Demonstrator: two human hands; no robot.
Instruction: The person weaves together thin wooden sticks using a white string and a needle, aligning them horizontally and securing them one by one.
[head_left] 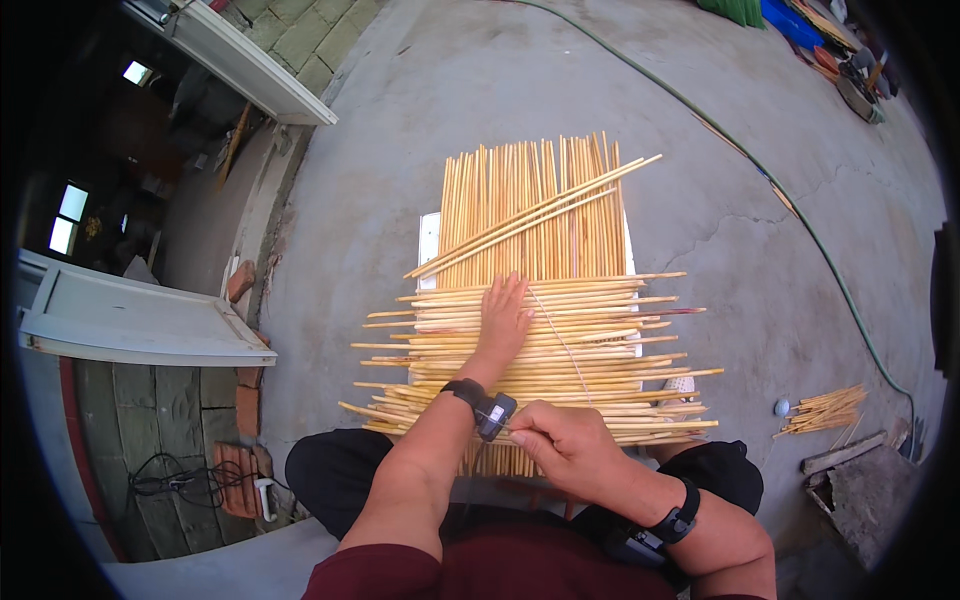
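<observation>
A layer of pale, peeled stalks (430,330) lies crosswise over another layer of upright stalks (520,200) in front of me. My left hand (508,318) rests flat on the upper edge of the crosswise layer, fingers stretched out. A thin white string (560,340) runs from beside its fingertips down to my right hand (572,445). That hand is closed in a pinch close to my left wrist, and the string appears to end in its grip; the fingertips are partly hidden. Three loose stalks (535,215) lie slantwise across the upright ones.
A white board (429,240) shows under the stalks. Right of me are a bundle of short sticks (825,410), a small pale ball (781,407) and a worn slab (870,490). A green hose (700,112) curves over the concrete. An open door (150,315) stands at left.
</observation>
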